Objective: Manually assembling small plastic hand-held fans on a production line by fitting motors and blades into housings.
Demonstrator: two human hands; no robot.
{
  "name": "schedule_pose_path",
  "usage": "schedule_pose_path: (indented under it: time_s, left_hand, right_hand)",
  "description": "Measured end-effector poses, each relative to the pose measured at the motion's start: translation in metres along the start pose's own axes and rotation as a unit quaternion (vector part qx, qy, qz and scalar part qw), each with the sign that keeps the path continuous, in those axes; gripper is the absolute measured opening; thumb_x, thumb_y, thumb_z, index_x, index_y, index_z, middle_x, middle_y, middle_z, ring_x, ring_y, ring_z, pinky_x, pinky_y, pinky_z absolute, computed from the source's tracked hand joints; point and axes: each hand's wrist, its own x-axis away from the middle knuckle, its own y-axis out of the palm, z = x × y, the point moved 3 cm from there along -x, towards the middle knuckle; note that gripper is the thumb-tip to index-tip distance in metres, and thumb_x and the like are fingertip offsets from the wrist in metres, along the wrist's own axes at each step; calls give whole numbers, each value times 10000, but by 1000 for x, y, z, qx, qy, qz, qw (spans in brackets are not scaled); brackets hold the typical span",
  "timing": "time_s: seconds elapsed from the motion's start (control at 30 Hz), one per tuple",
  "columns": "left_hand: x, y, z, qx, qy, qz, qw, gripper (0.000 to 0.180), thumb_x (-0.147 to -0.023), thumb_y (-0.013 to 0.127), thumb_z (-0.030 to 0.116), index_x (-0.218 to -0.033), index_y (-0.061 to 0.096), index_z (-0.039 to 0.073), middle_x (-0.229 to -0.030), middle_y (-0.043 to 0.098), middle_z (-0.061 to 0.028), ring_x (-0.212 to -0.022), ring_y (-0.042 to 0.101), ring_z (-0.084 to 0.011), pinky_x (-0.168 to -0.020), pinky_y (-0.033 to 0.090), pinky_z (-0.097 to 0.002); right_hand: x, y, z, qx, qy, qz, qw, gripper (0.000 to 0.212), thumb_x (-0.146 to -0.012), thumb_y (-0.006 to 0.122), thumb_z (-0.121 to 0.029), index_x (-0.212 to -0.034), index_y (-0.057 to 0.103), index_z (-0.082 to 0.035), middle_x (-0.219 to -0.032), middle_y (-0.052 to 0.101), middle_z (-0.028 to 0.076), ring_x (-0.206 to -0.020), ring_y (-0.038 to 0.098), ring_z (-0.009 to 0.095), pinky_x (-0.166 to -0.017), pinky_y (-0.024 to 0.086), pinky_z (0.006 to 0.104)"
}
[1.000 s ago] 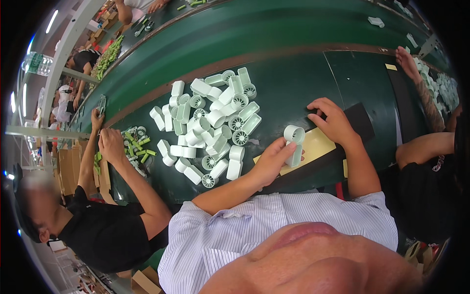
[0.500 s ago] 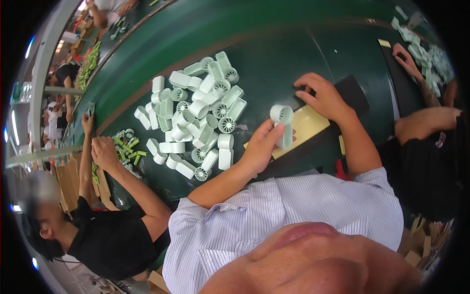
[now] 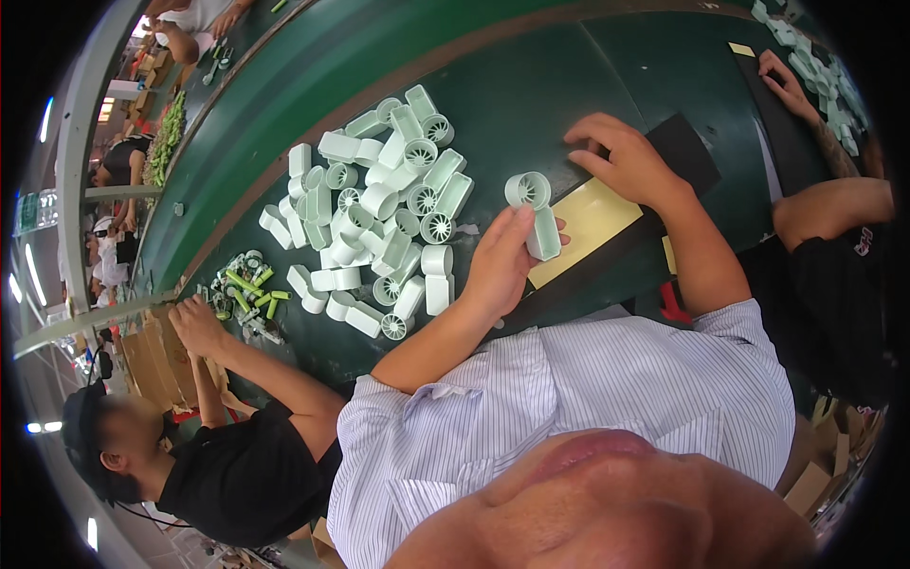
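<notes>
My left hand [image 3: 504, 258] grips a pale green plastic fan housing [image 3: 546, 231] by its trough-shaped handle. Its round ring points away from me and the hollow side faces up. My right hand [image 3: 621, 159] is over the far end of a pale yellow sheet [image 3: 595, 228], with curved fingers apart and nothing visible in them. The sheet lies on a black strip [image 3: 687, 156] on the dark green table. Left of my left hand lies a loose heap of similar housings [image 3: 379, 204], some showing spoked round grilles.
A co-worker in black [image 3: 251, 465] sits at the left, near a small pile of bright green and grey parts [image 3: 248, 289]. At the right, another person's arm [image 3: 806, 114] rests by a black strip and more pale green pieces [image 3: 820, 71]. A raised green belt [image 3: 313, 95] runs behind the heap.
The housing in my left hand has tilted, so its ring leans further left and its handle interior shows more. My right hand stays near the sheet. The left co-worker's hands have shifted toward their body.
</notes>
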Motion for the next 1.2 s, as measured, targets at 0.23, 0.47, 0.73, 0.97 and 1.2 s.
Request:
schedule_pose_path:
  time_s: [0.23,0.47,0.73,0.97,1.2]
  left_hand:
    - [2,3,1,-8,3,-11,1000,383,-1023,400,324,-1200,490,-4,-1071,610,-150,-983,624,-247,-892,483,-372]
    - [2,3,1,-6,8,-9,1000,380,-1023,404,333,-1188,496,3,-1076,611,-148,-983,625,-244,-896,482,-368]
    - [1,2,1,0,12,-7,1000,371,-1020,415,331,-1178,499,6,-1062,614,-144,-971,623,-241,-892,481,-362]
    - [1,2,1,1,15,-2,1000,366,-1018,422,321,-1184,491,2,-1050,614,-144,-972,621,-241,-898,481,-363]
    - [-2,-2,-1,-5,20,-12,1000,382,-1010,456,347,-1215,493,26,-1064,611,-114,-970,627,-217,-896,493,-362]
  right_hand:
    - [0,-1,-2,4,15,-1,1000,227,-845,655,-106,-1055,625,-24,-1013,596,75,-767,578,171,-698,475,298]
    - [-1,-1,-4,10,-11,11,1000,215,-840,657,-119,-1034,628,-32,-947,588,78,-736,580,186,-684,475,314]
    - [0,0,-5,5,2,11,1000,216,-836,665,-109,-1034,630,-31,-968,597,82,-736,587,186,-692,479,317]
    - [-1,0,-5,1,21,-3,1000,219,-837,644,-81,-1048,632,-24,-1047,597,72,-777,574,167,-713,474,297]
    - [-2,-1,-6,4,18,-2,1000,220,-838,644,-87,-1048,632,-23,-1049,600,73,-783,578,168,-721,475,296]
